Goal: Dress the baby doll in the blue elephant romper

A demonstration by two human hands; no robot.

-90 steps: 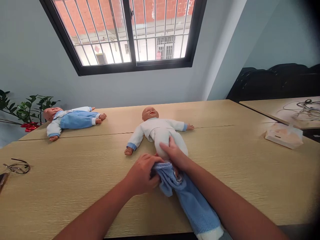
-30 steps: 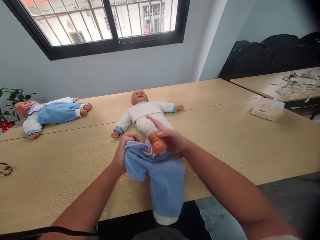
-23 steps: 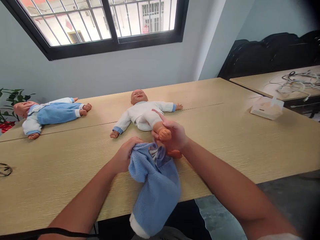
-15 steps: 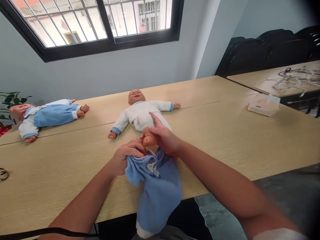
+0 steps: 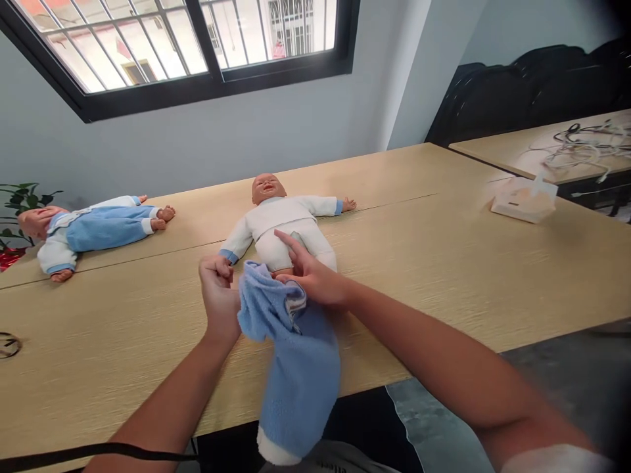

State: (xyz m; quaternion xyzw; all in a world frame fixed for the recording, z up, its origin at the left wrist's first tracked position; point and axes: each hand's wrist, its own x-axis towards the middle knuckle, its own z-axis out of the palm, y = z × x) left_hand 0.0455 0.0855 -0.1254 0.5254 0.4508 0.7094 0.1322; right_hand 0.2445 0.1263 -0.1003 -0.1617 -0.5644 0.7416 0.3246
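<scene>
A baby doll (image 5: 283, 217) in a white top and white bottoms lies face up on the table, its legs toward me. Blue fleece trousers (image 5: 300, 368) with a white cuff are bunched around the doll's near foot, and the other trouser leg hangs over the table's edge. My left hand (image 5: 219, 292) is closed at the left side of the bunched cloth, its grip partly hidden. My right hand (image 5: 315, 272) holds the doll's lower leg by the trouser opening, thumb at the cloth and index finger stretched out. The cloth hides the doll's foot.
Another doll (image 5: 108, 226) in blue trousers lies at the left of the table (image 5: 419, 276). A white tissue box (image 5: 525, 200) stands at the right. Tangled cables (image 5: 582, 148) lie on a further table. A dark round object (image 5: 8, 344) sits at the left edge.
The blue cloth has moved up over the doll's foot, which showed bare before. My left hand has shifted left and up, and the hanging trouser leg has swung slightly left.
</scene>
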